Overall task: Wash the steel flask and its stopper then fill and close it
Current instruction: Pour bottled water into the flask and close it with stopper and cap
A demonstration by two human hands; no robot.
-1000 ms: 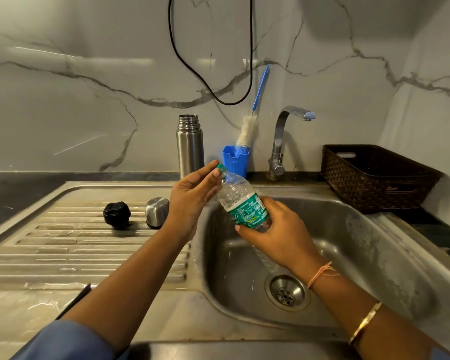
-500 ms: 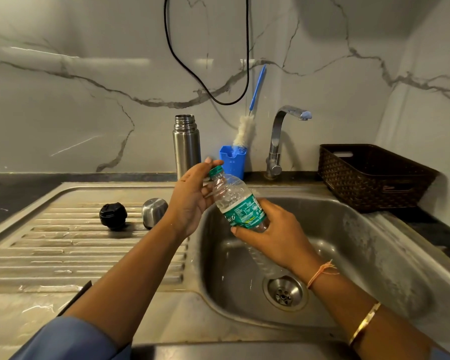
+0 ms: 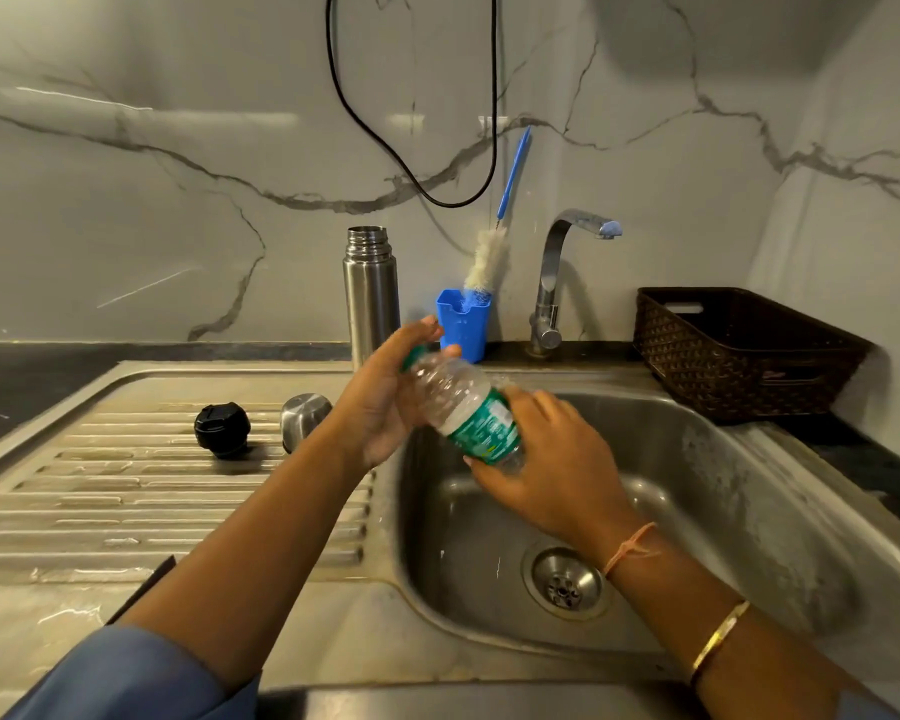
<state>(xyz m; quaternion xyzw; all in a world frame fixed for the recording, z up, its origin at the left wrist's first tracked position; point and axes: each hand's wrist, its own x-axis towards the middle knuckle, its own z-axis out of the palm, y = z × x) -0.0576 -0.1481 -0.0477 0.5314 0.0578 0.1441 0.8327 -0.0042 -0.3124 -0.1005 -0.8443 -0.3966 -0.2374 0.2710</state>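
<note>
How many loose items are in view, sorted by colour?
Steel: 2, flask and cup
Black: 1, stopper
Blue: 2, holder and blue-handled brush
Clear: 1, plastic bottle
Brown: 1, basket
Total: 7

Both arms were stretched forward, close together, the right hand (image 3: pixel 552 462) wrapped round the bottle (image 3: pixel 481 426) and the left hand (image 3: pixel 380 402) curled over its top.
</note>
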